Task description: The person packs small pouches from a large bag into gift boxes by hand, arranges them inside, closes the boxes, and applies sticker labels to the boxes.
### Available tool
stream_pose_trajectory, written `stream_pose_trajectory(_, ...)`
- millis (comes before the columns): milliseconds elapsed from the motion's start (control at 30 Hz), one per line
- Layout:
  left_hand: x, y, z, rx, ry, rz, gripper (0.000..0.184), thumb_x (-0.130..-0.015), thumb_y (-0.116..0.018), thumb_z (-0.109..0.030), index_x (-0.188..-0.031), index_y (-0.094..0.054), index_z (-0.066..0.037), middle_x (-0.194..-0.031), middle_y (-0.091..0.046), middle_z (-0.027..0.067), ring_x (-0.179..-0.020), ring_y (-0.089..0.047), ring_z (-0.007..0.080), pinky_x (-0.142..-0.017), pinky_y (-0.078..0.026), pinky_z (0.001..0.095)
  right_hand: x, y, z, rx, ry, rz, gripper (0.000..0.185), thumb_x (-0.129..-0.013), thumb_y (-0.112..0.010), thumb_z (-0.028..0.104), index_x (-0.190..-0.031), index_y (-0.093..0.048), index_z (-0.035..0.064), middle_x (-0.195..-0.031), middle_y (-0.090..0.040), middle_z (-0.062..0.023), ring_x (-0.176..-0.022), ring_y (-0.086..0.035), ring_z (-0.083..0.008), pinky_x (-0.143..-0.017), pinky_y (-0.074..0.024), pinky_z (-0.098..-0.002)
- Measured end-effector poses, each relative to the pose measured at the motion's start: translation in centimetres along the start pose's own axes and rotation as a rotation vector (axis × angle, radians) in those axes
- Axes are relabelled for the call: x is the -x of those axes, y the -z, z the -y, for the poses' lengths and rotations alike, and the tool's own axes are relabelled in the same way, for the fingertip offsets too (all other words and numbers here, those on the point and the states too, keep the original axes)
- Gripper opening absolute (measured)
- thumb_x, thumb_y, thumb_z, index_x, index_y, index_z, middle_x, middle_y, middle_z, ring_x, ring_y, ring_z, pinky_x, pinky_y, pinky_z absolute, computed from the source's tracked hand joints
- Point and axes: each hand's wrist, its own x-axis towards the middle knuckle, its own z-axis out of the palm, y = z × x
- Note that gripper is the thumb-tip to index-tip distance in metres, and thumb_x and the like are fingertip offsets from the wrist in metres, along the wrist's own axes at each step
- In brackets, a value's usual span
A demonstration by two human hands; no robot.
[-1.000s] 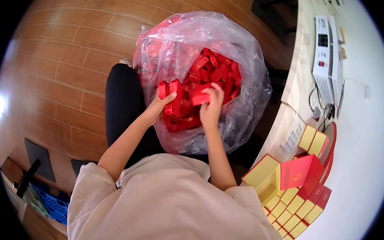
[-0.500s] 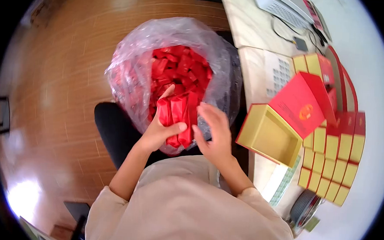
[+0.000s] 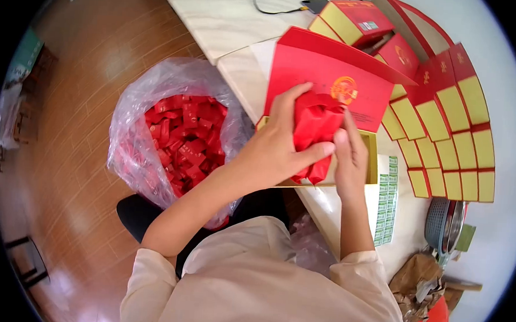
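Note:
Several shiny red packets (image 3: pixel 315 126) are pressed together in a bundle between my two hands. My left hand (image 3: pixel 276 147) closes round the left side of the bundle, its thumb lying across the front. On the other side, my right hand (image 3: pixel 351 157) grips the packets with its fingers along their edge. Under the bundle is a red gift box with its lid (image 3: pixel 292 66) raised and a gold tray (image 3: pixel 371 155), mostly covered by my hands and the packets; whether the packets touch the tray I cannot tell.
Left of the table, a clear plastic bag (image 3: pixel 136 96) holds many red packets (image 3: pixel 183 136). Stacked red and gold boxes (image 3: pixel 447 115) stand along the table's right side. Green sticker sheets (image 3: pixel 387 203), a grey basket (image 3: pixel 438 220) and brown paper (image 3: pixel 418 280) lie nearer me.
Both hands have carried the red packets from over the plastic bag rightward to the opened gift box. My right hand, loosely beside the packets before, now grips them. The view has swung right.

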Motion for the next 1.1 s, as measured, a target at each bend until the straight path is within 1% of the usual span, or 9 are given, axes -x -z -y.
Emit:
stream_pose_trajectory(100, 0.3, 0.1, 1.0, -0.289, -0.032, -0.001, 0.068, -0.087, -0.064, -0.040, -0.131, -0.036, 0.004, -0.130, -0.038, 0.0221, -0.129, -0.035, 0.0362, -0.108, -0.030, 0.0422, -0.5, 0.1, -2.0, 0.013, -0.051, 0.072, 0.043, -0.097, -0.053, 0.019, -0.137, -0.048, 0.0055, -0.096, -0.058, -0.0026, -0.087, -0.051, -0.0093, -0.083, -0.0430, -0.0238)
stream_pose_trajectory(133, 0.4, 0.0, 1.6, -0.378, -0.084, -0.055, 0.061, -0.086, -0.064, -0.039, -0.122, -0.044, 0.006, -0.124, -0.044, 0.0220, -0.118, -0.041, 0.0374, -0.102, -0.033, 0.0432, -0.5, 0.2, -2.4, 0.020, -0.090, 0.129, 0.042, -0.097, -0.054, 0.021, -0.135, -0.049, 0.0048, -0.094, -0.058, -0.0020, -0.083, -0.051, -0.0084, -0.079, -0.0434, -0.0227)
stream_pose_trajectory(233, 1.0, 0.4, 1.9, -0.457, 0.000, -0.016, 0.051, -0.089, -0.060, -0.036, -0.117, -0.050, 0.005, -0.122, -0.045, 0.0195, -0.117, -0.040, 0.0345, -0.102, -0.031, 0.0425, -0.5, 0.3, -2.4, -0.173, -0.391, 0.214, 0.040, -0.094, -0.059, 0.026, -0.126, -0.054, 0.0018, -0.091, -0.057, -0.0027, -0.078, -0.050, -0.0067, -0.072, -0.0436, -0.0218)
stream_pose_trajectory(467, 0.8, -0.4, 3.3, -0.322, 0.008, -0.120, 0.032, -0.091, -0.057, -0.029, -0.106, -0.056, -0.001, -0.113, -0.047, 0.0157, -0.107, -0.040, 0.0321, -0.096, -0.032, 0.0409, -0.3, -0.1, -3.9, -0.187, -0.327, 0.242, 0.039, -0.094, -0.060, 0.026, -0.122, -0.054, -0.0009, -0.085, -0.056, -0.0033, -0.075, -0.051, -0.0071, -0.068, -0.0438, -0.0228)
stream_pose_trajectory(600, -0.7, -2.3, 4.0, -0.345, -0.060, -0.224, 0.030, -0.090, -0.057, -0.028, -0.101, -0.057, -0.001, -0.111, -0.049, 0.0155, -0.103, -0.041, 0.0325, -0.092, -0.033, 0.0409, -0.6, 0.4, -3.7, 0.006, -0.279, 0.103, 0.038, -0.094, -0.059, 0.026, -0.120, -0.056, -0.0025, -0.089, -0.060, -0.0057, -0.079, -0.053, -0.0098, -0.073, -0.0452, -0.0244)
stream_pose_trajectory(700, -2.4, -3.7, 4.4, -0.363, -0.112, -0.258, 0.032, -0.089, -0.058, -0.029, -0.098, -0.059, 0.002, -0.108, -0.051, 0.0162, -0.100, -0.043, 0.0336, -0.091, -0.035, 0.0412, -0.8, 1.6, -5.1, -0.054, -0.341, 0.026, 0.038, -0.094, -0.058, 0.025, -0.120, -0.056, -0.0037, -0.100, -0.064, -0.0079, -0.092, -0.056, -0.0118, -0.083, -0.0457, -0.0264)
stream_pose_trajectory(800, -2.9, -3.6, 4.3, -0.324, -0.107, -0.232, 0.030, -0.090, -0.058, -0.027, -0.096, -0.060, 0.002, -0.106, -0.051, 0.0145, -0.099, -0.043, 0.0316, -0.091, -0.036, 0.0392, -0.7, 1.8, -4.8, -0.026, -0.286, 0.015, 0.038, -0.095, -0.058, 0.024, -0.120, -0.056, -0.0042, -0.102, -0.065, -0.0092, -0.094, -0.057, -0.0124, -0.084, -0.0460, -0.0268)
stream_pose_trajectory(933, -3.1, -2.3, 4.3, -0.244, -0.052, -0.119, 0.026, -0.090, -0.058, -0.023, -0.093, -0.061, 0.003, -0.104, -0.051, 0.0125, -0.099, -0.042, 0.0296, -0.092, -0.035, 0.0368, -0.8, 1.5, -4.1, 0.040, -0.298, 0.029, 0.038, -0.095, -0.059, 0.023, -0.120, -0.057, -0.0045, -0.102, -0.065, -0.0106, -0.090, -0.059, -0.0128, -0.082, -0.0470, -0.0269)
stream_pose_trajectory(1100, -3.2, -2.8, 4.6, -0.266, -0.106, -0.157, 0.023, -0.089, -0.060, -0.022, -0.102, -0.060, -0.002, -0.107, -0.049, 0.0123, -0.102, -0.043, 0.0305, -0.094, -0.035, 0.0384, -0.8, 1.2, -4.1, 0.080, -0.307, 0.074, 0.038, -0.094, -0.058, 0.022, -0.122, -0.051, -0.0036, -0.100, -0.066, -0.0132, -0.084, -0.060, -0.0122, -0.075, -0.0483, -0.0275)
